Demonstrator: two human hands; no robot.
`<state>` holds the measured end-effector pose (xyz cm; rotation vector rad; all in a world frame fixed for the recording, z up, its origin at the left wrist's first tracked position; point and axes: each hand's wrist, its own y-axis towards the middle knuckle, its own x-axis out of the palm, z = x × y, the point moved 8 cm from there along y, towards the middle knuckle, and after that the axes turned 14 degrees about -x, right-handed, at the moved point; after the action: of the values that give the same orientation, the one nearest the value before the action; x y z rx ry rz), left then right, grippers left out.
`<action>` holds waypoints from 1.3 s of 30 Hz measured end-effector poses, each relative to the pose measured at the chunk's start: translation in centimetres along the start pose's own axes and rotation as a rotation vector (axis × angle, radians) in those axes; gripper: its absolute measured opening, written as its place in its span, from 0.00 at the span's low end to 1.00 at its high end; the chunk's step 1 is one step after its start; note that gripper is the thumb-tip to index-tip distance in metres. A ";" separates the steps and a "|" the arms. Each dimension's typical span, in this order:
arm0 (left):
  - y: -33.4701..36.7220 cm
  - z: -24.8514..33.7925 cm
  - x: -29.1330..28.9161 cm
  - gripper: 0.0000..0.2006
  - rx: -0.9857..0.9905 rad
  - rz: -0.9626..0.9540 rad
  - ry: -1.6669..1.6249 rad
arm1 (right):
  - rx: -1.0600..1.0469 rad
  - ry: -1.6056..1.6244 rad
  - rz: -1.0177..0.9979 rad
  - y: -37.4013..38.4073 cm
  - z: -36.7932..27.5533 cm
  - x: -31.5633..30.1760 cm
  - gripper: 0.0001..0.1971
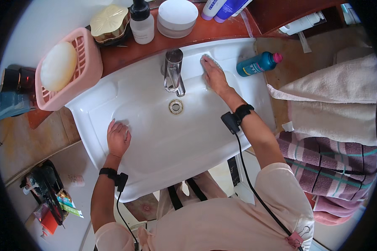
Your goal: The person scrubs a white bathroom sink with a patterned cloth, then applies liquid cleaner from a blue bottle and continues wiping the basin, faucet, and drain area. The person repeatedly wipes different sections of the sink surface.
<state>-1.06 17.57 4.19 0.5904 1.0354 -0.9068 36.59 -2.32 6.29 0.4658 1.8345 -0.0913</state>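
Observation:
My right hand (215,77) lies on the back ledge of the white sink (155,154), right of the chrome faucet (174,69). Its fingers press on a thin pale greenish pad (214,61), mostly hidden beneath them. Over the sink's left side is my left hand (118,139), empty, with loosely curled fingers held apart. Between the hands the round drain (175,106) shows in the basin. A teal bottle with a pink cap (257,64) lies on its side on the sink's right rim, close to my right hand.
Behind the sink, a red-brown shelf (125,58) carries a pink soap dish (95,62) with white soap (59,67), a pump bottle (142,27), a white jar (177,19) and tubes (224,8). Towels (335,121) hang at right. Cables (249,175) run from both wrists.

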 end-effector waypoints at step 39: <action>0.1 0.6 -0.5 0.06 0.025 0.048 -0.017 | 0.576 0.051 0.661 -1.3 10.1 -2.4 0.29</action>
<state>-0.80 17.34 4.93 0.6251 0.9915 -0.8826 45.83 -7.09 5.08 1.4627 1.5982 -0.1541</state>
